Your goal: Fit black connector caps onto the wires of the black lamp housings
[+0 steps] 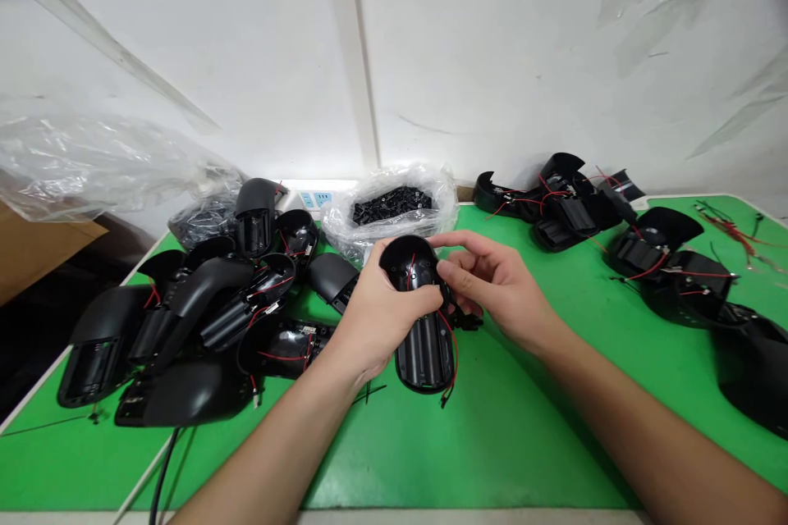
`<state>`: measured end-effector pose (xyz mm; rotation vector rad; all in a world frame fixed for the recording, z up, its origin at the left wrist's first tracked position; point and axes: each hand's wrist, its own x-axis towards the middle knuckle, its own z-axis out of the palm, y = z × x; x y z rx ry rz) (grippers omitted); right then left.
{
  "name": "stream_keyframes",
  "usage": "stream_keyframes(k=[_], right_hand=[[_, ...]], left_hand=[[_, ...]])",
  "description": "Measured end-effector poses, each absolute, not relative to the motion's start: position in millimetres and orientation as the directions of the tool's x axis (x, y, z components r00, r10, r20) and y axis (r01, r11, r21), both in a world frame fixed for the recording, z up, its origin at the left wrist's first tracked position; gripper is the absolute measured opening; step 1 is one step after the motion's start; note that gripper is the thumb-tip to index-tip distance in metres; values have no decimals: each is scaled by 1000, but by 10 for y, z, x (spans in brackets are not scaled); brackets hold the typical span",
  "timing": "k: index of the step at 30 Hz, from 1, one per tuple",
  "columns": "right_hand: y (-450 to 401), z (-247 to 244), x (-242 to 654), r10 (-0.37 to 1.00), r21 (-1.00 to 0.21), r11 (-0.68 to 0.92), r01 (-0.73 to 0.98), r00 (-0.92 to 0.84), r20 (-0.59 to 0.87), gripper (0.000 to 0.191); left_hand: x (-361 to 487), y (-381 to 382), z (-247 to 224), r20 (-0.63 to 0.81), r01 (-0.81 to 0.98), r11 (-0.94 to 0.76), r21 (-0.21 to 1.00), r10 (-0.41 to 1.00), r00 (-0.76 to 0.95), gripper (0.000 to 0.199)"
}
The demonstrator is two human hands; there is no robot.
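Note:
In the middle of the head view, my left hand (385,312) is closed around a black plastic housing (424,353), its thumb lying across the inside. The housing has a rounded hollow top, ribbed battery slots below and thin red wires, one hanging down the right side. My right hand (492,275) is at the housing's right edge, index finger stretched to the upper rim and thumb bent in. Whatever its fingertips hold is hidden. Small black pieces (466,318) show just below those fingers.
Several similar black housings (197,385) are heaped at left, more (566,213) at back right and along the right. A clear bag of small black parts (394,205) stands behind my hands, near a power strip (315,199). Loose red wires (732,234) lie far right on the green mat (492,443).

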<state>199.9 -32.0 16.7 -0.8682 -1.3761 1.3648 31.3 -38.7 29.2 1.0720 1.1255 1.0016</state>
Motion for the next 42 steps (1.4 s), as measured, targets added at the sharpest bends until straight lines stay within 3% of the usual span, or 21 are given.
stream_keyframes(k=[8,11,14,20,32,39,42], right_hand=[[-323,155,2002,956,-973,171,-152,-212,201,30],[-328,138,1991,943,-975,198,-105,-249,219,40],[-338,116,1985,907,-961,274,-26,-325,267,54],[-350,62,1993,848,-974,208,-91,-479,226,76],[-362,105,1982,855,-975,98,-200,-484,186,64],[-311,98,1960,948,-952,108,-286,-258,185,72],[-300,80,1945,957,-943,44,-329,-257,134,66]], left_hand=[[347,-416,354,-258,-151,294,944,941,218,52],[340,-385,401,-353,-313,430,847,894,275,51],[311,-348,417,-440,-415,538,734,841,313,33],[301,-357,415,-509,-406,615,676,788,346,23],[304,-379,370,-546,-344,642,685,765,340,22],[282,-362,433,-416,-320,567,759,800,432,37],[293,-369,421,-418,-319,575,753,793,442,38]])
